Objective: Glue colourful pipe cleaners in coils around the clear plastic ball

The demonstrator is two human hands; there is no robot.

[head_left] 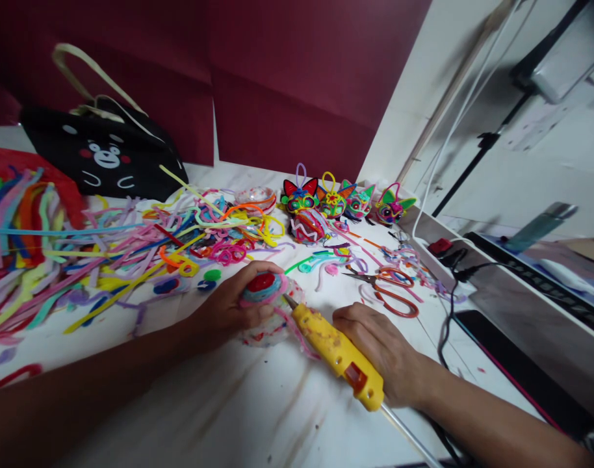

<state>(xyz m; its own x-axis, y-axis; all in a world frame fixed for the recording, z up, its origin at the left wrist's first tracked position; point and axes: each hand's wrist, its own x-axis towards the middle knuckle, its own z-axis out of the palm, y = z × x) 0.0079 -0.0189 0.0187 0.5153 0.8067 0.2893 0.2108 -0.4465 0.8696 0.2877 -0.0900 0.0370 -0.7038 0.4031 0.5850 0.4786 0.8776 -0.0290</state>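
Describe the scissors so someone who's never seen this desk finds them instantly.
Start at the white table, at the row of four pipe-cleaner animal heads by the back wall. In front of them, just beyond the right hand holding the yellow glue gun, lie the scissors. Unlike the soft pipe-cleaner scraps around them, they have red loop handles and metal blades pointing left.

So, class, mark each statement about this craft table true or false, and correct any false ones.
1. The right hand holds a yellow glue gun. True.
2. The left hand holds the scissors. False: it grips a pipe-cleaner ball; the scissors lie on the table.
3. Four eared figures stand in a row at the back. True.
4. The black bag sits right of the figures. False: it sits to their left.
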